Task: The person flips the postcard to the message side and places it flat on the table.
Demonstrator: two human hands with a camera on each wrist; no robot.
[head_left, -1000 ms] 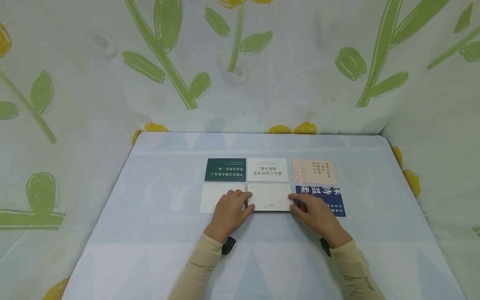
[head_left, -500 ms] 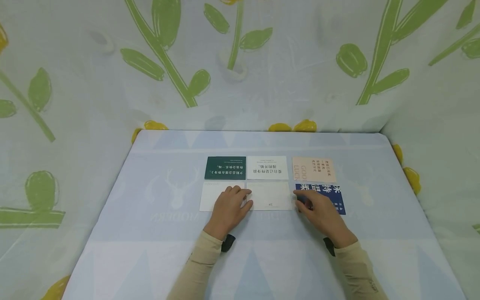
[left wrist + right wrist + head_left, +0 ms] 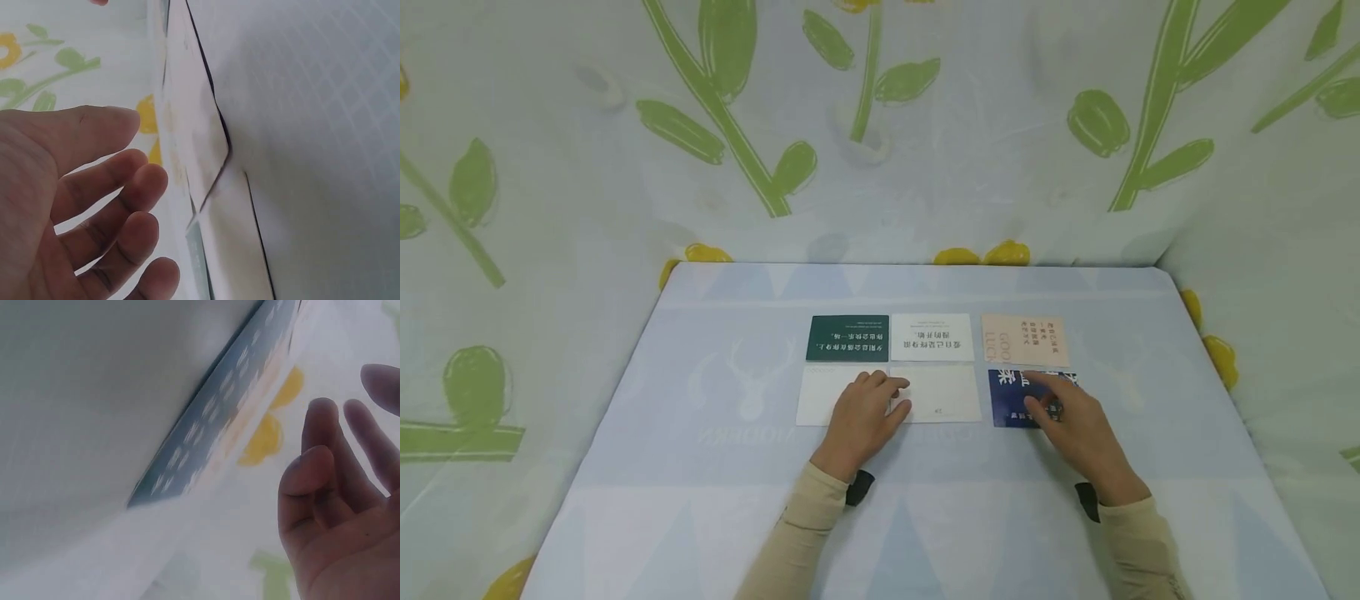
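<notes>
My left hand hovers over a pale card at the near left, its fingertips above the edge of the cream-white card in the near middle. In the left wrist view, this hand's fingers are loosely bent with nothing between them. Over the blue card with white lettering is my right hand, partly covering it. The right wrist view has its fingers relaxed and holding nothing, apart from the blue card. Behind lie a green card, a white lettered card and a pink card.
The cards lie flat in two rows on a pale blue patterned cloth covering the table. A white curtain with green leaves and yellow flowers closes off the back and sides.
Both hands gripped the cream-white card's sides a second ago; it now lies flat. My right hand has let go and moved right, over the blue card. My left hand has barely shifted.
</notes>
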